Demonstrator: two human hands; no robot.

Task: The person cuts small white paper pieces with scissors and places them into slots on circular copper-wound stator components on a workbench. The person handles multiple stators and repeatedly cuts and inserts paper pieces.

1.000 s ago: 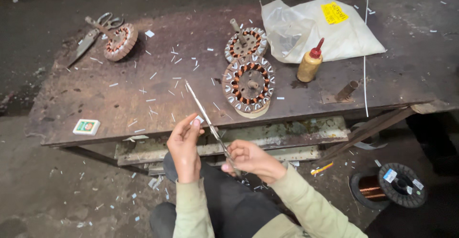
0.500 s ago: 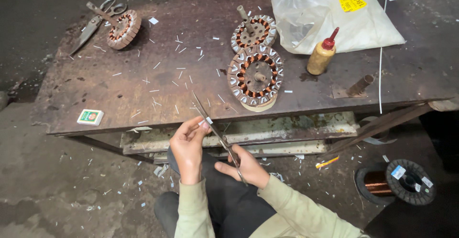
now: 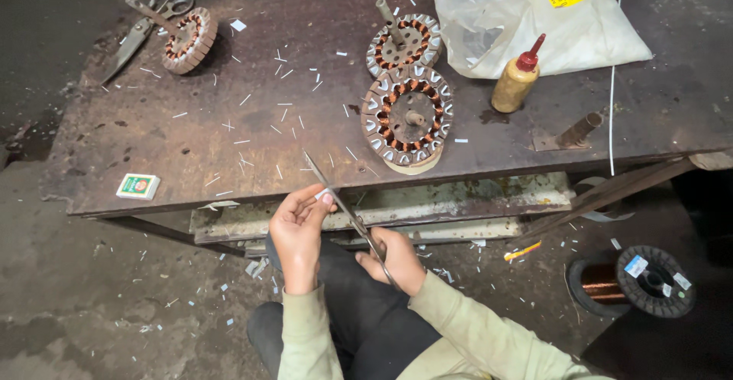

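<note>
Three copper-wound stators lie on the workbench (image 3: 229, 158): one at ten o'clock (image 3: 188, 39) and two stacked near centre (image 3: 407, 114), with one glue bottle (image 3: 516, 80) at two o'clock. At six o'clock, the right hand (image 3: 391, 258) grips scissors (image 3: 343, 206) angled toward eleven. The left hand (image 3: 298, 229) pinches a small white strip (image 3: 324, 194) at the blades.
</note>
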